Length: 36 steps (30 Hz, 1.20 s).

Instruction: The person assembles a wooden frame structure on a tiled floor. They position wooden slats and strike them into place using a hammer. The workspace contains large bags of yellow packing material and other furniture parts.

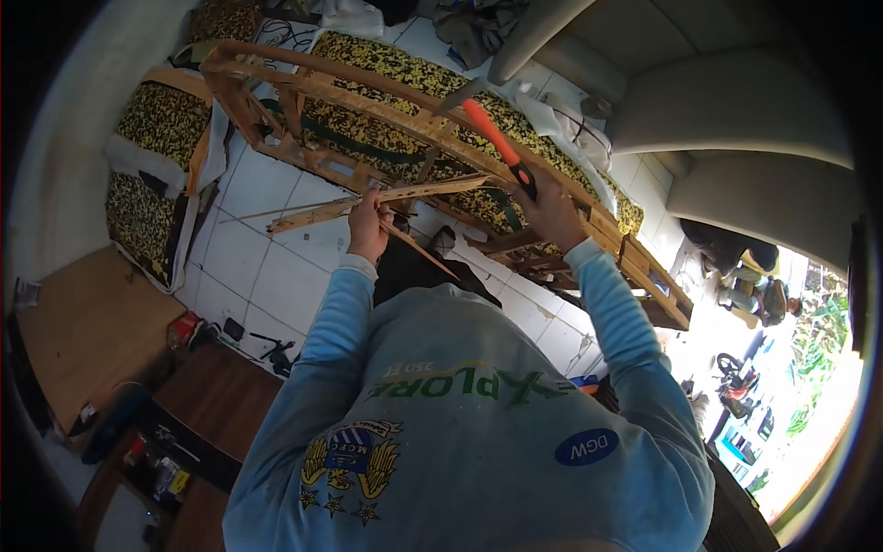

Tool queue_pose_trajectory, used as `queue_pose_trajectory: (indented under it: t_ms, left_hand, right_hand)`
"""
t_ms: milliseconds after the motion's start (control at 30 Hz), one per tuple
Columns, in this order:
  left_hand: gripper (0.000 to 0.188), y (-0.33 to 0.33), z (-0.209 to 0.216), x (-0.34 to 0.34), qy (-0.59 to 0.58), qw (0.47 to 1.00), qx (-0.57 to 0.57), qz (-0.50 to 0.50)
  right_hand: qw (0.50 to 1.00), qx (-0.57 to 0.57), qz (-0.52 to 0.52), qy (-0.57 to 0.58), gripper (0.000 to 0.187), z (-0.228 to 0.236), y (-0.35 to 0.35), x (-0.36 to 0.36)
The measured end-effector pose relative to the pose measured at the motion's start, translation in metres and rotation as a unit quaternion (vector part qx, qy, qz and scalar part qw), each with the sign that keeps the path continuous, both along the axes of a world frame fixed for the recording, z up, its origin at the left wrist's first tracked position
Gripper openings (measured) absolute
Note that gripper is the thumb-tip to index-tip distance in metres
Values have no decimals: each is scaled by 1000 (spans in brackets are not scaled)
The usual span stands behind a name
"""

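My left hand [370,228] is closed around splintered strips of wood [418,189], with a thin sliver slanting down toward my lap. The strips' far ends reach to the wooden frame [395,115], a long structure of rails and crosspieces that lies across in front of me. In my right hand [555,216] is a hammer [492,136] with an orange and black handle. The hammer is raised over the frame's near rails, its grey head pointing up and left. Where the strips meet the frame, I cannot tell if they are attached.
Yellow-and-black speckled padding [359,60] lies behind the frame, and a similar padded piece [152,216] stands at left. A grey upholstered seat [736,110] fills the upper right. Dark tools [274,351] lie on the white tile floor [267,248] near a brown board [92,331].
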<state>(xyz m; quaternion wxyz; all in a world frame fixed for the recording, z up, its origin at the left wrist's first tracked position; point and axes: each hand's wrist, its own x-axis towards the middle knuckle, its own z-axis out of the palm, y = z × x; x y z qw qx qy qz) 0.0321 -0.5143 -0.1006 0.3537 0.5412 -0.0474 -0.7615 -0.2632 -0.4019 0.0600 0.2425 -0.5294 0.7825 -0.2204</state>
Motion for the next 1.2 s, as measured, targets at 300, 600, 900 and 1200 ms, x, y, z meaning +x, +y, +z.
queue_pose_trajectory:
  t_ms: [300, 600, 900, 1200]
  left_hand:
    - [18, 15, -8, 1, -9, 1000, 3, 4]
    - [15, 34, -19, 11, 24, 999, 19, 34]
    - [14, 76, -36, 17, 45, 992, 5, 121]
    - [10, 142, -45, 21, 55, 976, 14, 212]
  right_hand:
    - [966, 39, 252, 32, 41, 5, -64, -27]
    - [902, 256, 310, 158, 40, -7, -88, -39]
    - [817, 436, 328, 189, 41, -1, -87, -64]
    - [959, 112, 260, 29, 44, -6, -80, -60]
